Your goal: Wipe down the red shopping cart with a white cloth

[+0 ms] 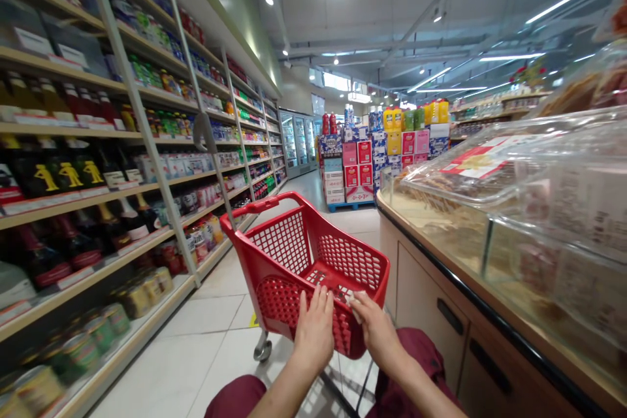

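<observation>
- Red plastic lattice makes up the shopping cart [281,304], which stands upright on the pale floor tiles [206,366] in front of the person, directly beneath and ahead of the fingers.
- The left hand [316,323] lies over the cart's nearest wall, palm down, its fingers nearly straight and side by side, pointing into the basket; the thumb stands a little apart.
- The right hand [377,330] is just beside it, over the near corner, fingers bent, with a pale scrap [358,305] at their tips; I cannot tell whether they are clamped on it or only pressing it to the rim.
- The cart's handle [267,202] is at the far left end, well apart from both hands.
- Maroon trousers [235,398] show on both sides of the forearms, near the cart.
- To the left run shelves [83,192] of bottles and cans; to the right, near the right hand, stands a wooden counter [416,274] bearing clear plastic boxes [553,157].
- Beyond the cart, cartons [357,173] are stacked on a blue pallet [350,206].
</observation>
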Available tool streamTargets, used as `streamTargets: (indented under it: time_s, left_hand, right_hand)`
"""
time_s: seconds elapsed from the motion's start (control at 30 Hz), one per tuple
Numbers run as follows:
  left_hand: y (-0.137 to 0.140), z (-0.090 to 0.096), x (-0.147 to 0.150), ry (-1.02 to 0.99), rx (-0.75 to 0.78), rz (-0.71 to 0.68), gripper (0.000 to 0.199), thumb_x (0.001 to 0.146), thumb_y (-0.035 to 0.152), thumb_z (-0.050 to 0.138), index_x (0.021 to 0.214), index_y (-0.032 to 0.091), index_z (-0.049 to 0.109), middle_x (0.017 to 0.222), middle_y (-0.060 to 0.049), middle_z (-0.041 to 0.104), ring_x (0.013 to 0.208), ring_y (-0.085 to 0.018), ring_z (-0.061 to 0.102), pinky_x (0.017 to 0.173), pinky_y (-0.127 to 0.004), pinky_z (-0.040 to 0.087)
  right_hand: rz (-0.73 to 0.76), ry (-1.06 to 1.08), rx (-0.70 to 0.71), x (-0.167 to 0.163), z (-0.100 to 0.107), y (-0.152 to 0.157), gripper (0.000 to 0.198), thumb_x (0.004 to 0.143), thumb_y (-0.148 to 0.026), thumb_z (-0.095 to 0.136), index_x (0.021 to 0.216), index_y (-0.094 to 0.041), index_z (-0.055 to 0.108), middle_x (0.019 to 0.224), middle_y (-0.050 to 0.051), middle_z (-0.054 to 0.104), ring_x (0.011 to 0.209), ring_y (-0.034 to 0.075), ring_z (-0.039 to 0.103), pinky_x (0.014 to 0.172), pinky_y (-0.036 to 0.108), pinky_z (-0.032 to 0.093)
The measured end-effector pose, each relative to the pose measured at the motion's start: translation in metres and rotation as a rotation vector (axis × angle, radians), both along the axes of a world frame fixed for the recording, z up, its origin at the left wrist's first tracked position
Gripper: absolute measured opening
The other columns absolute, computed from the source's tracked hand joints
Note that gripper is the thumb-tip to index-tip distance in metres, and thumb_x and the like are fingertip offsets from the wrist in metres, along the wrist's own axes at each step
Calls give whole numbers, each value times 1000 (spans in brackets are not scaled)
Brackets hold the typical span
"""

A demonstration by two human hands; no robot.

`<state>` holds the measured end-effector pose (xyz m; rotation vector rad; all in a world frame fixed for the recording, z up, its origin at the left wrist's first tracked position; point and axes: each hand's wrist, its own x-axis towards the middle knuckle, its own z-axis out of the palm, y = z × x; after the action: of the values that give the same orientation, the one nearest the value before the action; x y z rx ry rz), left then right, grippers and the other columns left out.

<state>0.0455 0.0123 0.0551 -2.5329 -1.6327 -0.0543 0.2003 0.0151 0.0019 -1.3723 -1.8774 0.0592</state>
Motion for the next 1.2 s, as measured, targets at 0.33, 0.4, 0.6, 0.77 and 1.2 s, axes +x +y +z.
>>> streamTargets:
  time_s: [0.33,0.4,0.6,0.77,1.2]
  left_hand:
    - [28,16,-43,-10,85,62,57,71,22,35,127,14,34,134,-9,36,127,-23,23,104,-51,6]
    - [26,11,-41,-3,64,43,63,69,22,36,131,14,27,137,-8,30,129,-23,16,104,-50,6]
    - [17,8,-14,-30,6,7,71,65,25,37,133,10,21,141,-9,19,131,-22,8,106,-46,5]
    - [23,11,-25,-78,49,25,68,66,25,36,131,11,27,140,-7,24,130,-20,14,106,-46,5]
    - [20,13,-46,-7,118,66,63,70,26,34,131,13,26,140,-5,24,130,-20,12,107,-44,5]
  right_hand:
    - [-45,18,-7,36,10,20,31,84,-28,37,88,-21,67,97,7,64,91,18,59,81,29,46]
    - [-84,25,-9,45,7,28,32,84,-28,36,88,-21,67,99,7,64,94,19,58,82,31,46]
    - [-174,131,63,25,1,36,37,78,-13,33,97,-17,64,108,9,60,101,20,55,89,36,43]
    - [-99,112,106,14,-4,37,52,68,-1,31,111,-19,56,122,7,50,116,17,43,97,34,36]
    - [8,-5,153,-27,15,42,50,71,1,32,110,-18,55,121,8,51,116,18,42,98,36,35]
